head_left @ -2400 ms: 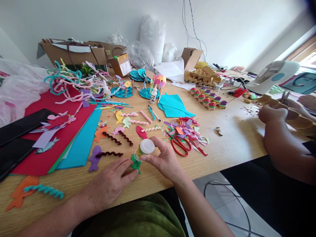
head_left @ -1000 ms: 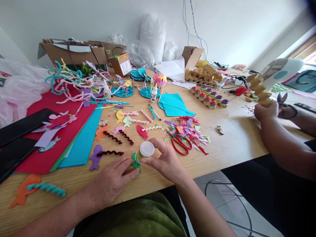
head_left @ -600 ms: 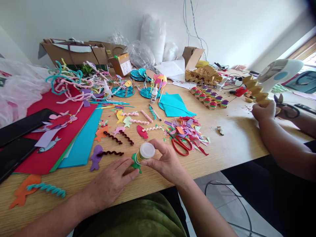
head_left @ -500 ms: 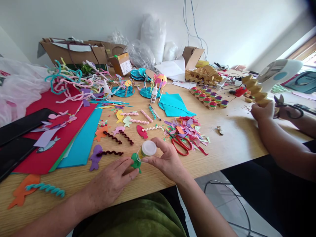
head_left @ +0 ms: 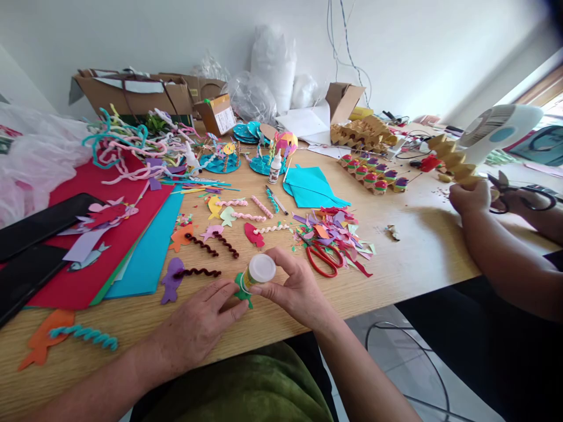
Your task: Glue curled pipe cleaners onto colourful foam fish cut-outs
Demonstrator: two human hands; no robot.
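A green paper fish [head_left: 244, 300] lies on the table in front of me. My left hand [head_left: 206, 310] holds it down at its left side and lower edge, fingertips and thumb on the paper. Upright in my right hand [head_left: 297, 287] is a glue stick [head_left: 262, 268] with a white end up and a yellowish label. Its lower end is on or just over the green fish; the contact is hidden. Close by are a purple paper fish [head_left: 171, 282] with a dark curled pipe cleaner [head_left: 200, 272], and a red paper fish [head_left: 253, 234] with a pale one.
Red-handled scissors [head_left: 324, 261] lie by colourful paper scraps [head_left: 332, 231]. An orange fish [head_left: 48, 337] sits near the front left edge. Coloured sheets [head_left: 145, 258] and phones are at left. At right, a co-worker's hands [head_left: 470, 199] hold an egg carton strip and black scissors [head_left: 519, 196].
The glue stick in my right hand has shifted slightly left and stands straighter over the green fish. My left hand has stayed put.
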